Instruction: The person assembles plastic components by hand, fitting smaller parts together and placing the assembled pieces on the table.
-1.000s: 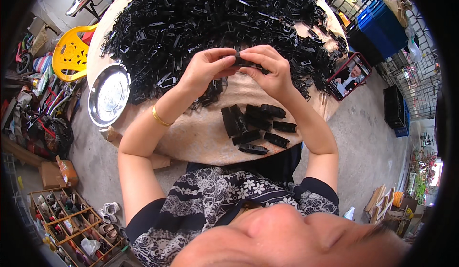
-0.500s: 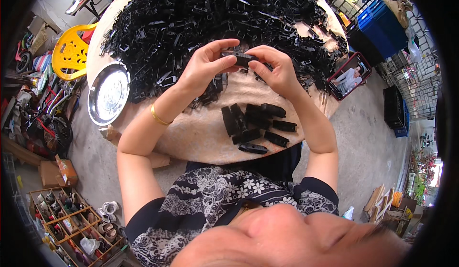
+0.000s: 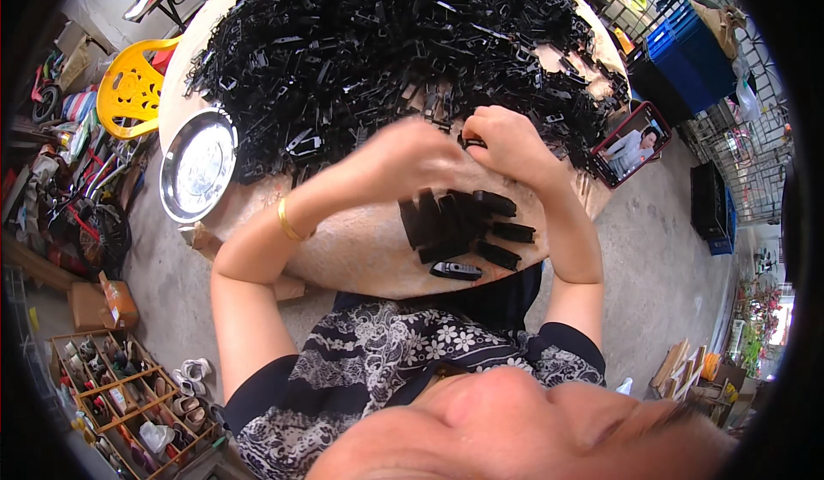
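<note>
Motion smears my left hand (image 3: 416, 154), which is over the table just beyond a group of black plastic pieces (image 3: 468, 221); I cannot make out whether anything is in its fingers. My right hand (image 3: 508, 141) is curled beside it, closed on a small black plastic part (image 3: 474, 142) that mostly hides under the fingers. Several finished-looking black blocks lie together near the table's front edge, one shinier block (image 3: 456, 270) closest to me. Beyond both hands spreads a large heap of loose black plastic parts (image 3: 369, 59).
A round metal tray (image 3: 197, 167) sits on the left rim of the cloth-covered table (image 3: 343, 257). At the right rim a phone (image 3: 631, 145) stands propped. Past the table are a yellow chair (image 3: 129, 94), blue crates (image 3: 691, 55) and a shoe rack (image 3: 129, 394).
Both hands held a black plastic block together between their fingertips; now they are apart and nearer to me. The left hand has swung right and down, and the right hand has curled in.
</note>
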A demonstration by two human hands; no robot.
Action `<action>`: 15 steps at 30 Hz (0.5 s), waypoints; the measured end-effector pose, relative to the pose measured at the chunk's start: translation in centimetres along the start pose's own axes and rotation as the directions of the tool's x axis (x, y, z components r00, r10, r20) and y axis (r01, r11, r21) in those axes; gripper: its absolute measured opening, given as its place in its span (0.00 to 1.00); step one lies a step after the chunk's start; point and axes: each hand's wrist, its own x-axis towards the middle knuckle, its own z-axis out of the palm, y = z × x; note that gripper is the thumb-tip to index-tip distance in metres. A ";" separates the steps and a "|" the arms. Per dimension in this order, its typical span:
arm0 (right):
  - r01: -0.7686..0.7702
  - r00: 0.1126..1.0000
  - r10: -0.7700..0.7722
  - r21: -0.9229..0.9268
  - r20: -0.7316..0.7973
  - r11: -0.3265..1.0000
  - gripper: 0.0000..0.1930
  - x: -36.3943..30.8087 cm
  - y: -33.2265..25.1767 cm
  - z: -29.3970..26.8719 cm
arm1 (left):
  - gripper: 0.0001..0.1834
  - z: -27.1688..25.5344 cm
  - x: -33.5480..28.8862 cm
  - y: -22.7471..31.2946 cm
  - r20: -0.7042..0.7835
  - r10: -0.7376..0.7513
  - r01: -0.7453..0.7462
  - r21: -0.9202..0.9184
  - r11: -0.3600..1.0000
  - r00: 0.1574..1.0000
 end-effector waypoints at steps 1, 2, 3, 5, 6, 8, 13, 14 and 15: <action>-0.003 1.000 0.003 0.000 0.000 1.000 0.09 0.1 -0.1 0.0 | 0.12 -0.7 0.4 -0.7 -0.180 -0.053 0.078 0.130 0.988 0.982; 0.017 0.999 -0.014 0.051 -0.048 0.999 0.08 0.3 -0.4 0.1 | 0.12 -1.5 0.7 -2.2 -0.312 -0.048 0.135 0.265 0.955 0.949; 0.039 0.995 -0.029 0.101 -0.096 0.994 0.07 0.5 -0.6 0.1 | 0.13 -2.2 0.9 -3.5 -0.410 -0.035 0.214 0.399 0.891 0.911; 0.044 0.988 -0.010 0.225 -0.152 0.973 0.07 1.0 -1.0 0.2 | 0.15 -2.3 0.7 -5.8 -0.421 -0.112 0.316 0.454 0.833 0.900; -0.009 0.982 0.086 0.412 -0.170 0.911 0.07 1.1 -1.4 0.0 | 0.15 -2.3 0.7 -6.6 -0.423 -0.112 0.318 0.456 0.831 0.899; -0.075 0.962 0.219 0.613 -0.163 0.787 0.10 1.1 -1.9 -0.6 | 0.15 -2.2 0.7 -7.0 -0.305 -0.259 0.376 0.438 0.817 0.917; -0.038 0.938 0.255 0.660 -0.236 0.750 0.15 1.3 -0.4 0.5 | 0.14 -1.4 0.9 -6.6 -0.284 -0.220 0.346 0.549 0.761 0.933; -0.043 0.924 0.303 0.723 -0.234 0.689 0.13 1.4 -0.4 0.7 | 0.16 -1.3 0.8 -6.4 -0.304 -0.211 0.353 0.559 0.750 0.929; -0.045 0.908 0.351 0.781 -0.228 0.623 0.11 1.5 -0.4 0.8 | 0.16 -1.3 0.9 -6.2 -0.304 -0.209 0.351 0.559 0.751 0.930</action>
